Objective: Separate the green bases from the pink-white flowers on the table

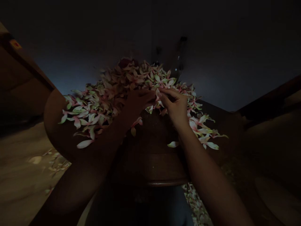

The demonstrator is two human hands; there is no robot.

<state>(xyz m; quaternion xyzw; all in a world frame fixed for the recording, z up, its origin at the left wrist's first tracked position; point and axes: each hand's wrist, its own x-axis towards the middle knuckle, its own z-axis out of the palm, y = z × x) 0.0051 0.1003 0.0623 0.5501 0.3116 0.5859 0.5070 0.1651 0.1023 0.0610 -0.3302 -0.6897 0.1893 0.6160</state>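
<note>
A heap of pink, white and green flower petals (110,94) covers a dark round wooden surface (152,169) in front of me. My left hand (138,100) and my right hand (175,105) meet over the middle of the heap. Both are closed in a pinch on a small flower (158,94) held between their fingertips. The scene is very dim, so the fingers' exact hold is hard to make out. Loose petals (172,144) lie at the near side of the surface.
Fallen petals (55,161) are scattered on the floor at the lower left and below the surface at the lower right. A dark upright object (180,56) stands behind the heap. A wooden edge (25,66) runs along the left, another along the right.
</note>
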